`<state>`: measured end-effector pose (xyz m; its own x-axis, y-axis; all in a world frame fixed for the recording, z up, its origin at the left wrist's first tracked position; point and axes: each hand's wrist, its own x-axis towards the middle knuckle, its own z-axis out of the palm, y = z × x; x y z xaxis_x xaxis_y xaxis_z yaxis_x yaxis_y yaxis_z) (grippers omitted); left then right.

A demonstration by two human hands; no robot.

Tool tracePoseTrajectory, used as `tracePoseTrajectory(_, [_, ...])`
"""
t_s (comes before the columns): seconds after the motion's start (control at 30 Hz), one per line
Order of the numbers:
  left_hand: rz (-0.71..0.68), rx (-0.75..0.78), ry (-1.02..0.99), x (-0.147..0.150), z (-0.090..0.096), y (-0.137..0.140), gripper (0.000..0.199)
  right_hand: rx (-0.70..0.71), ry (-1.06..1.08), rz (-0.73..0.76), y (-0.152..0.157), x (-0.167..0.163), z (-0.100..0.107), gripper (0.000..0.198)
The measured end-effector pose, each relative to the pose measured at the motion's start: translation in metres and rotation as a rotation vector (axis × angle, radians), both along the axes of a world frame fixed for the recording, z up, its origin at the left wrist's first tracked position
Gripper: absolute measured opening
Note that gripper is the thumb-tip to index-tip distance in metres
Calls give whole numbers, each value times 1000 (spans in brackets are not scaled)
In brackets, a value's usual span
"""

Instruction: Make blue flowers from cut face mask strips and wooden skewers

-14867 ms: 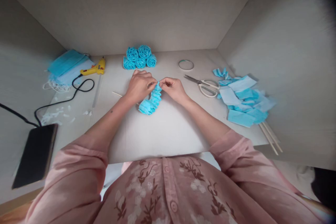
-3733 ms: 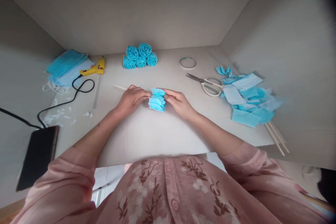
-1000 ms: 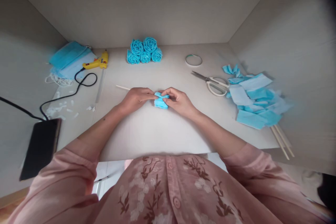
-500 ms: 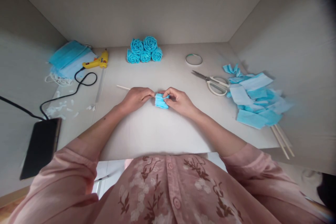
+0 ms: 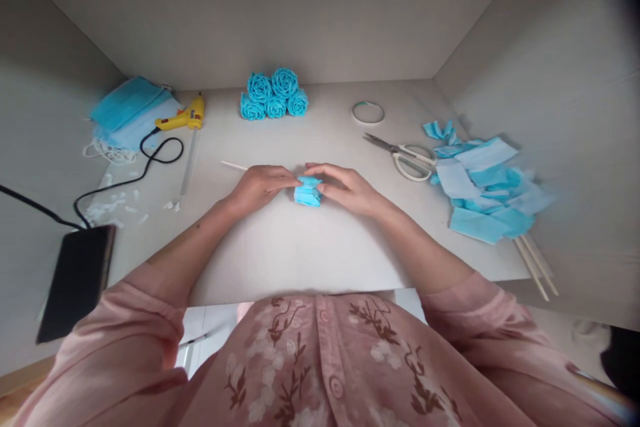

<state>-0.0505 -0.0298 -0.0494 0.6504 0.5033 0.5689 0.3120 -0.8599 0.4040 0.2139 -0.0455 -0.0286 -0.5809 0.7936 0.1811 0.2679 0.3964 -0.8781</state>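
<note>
Blue roll (image 5: 307, 196) sits between the hands, its stick (image 5: 233, 165) clamped in the left hand (image 5: 263, 185) and jutting toward ten o'clock, while the right hand (image 5: 353, 190), at three, has just spread from its pinch, leaving the left, I judge, steadying it.

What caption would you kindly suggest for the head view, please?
Left hand holding a wooden stick, right hand open at a folded blue strip, five blue fabric roses behind.

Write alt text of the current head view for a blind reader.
A person's left hand holds a thin stick at a folded blue piece; the open right hand is on the piece's other side. Behind lie five blue rosettes, a yellow glue gun to the left and scissors to the right.
</note>
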Motion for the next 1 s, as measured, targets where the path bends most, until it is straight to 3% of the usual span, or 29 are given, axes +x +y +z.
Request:
tracePoseTrajectory(0.2, [44, -46, -63, 0, 4, 0, 29, 167, -1, -59, 4, 9, 9, 39])
tracePoseTrajectory(0.47, [94, -84, -88, 6, 14, -5, 21, 428, -54, -24, 4, 3, 4, 42])
tracePoseTrajectory(0.67, [102, -115, -81, 7, 19, -10, 21, 451, -29, -21, 7, 3, -1, 33])
tracePoseTrajectory(1.0, [77, -35, -125, 8, 16, -11, 17, 364, 56, -17, 2, 4, 6, 30])
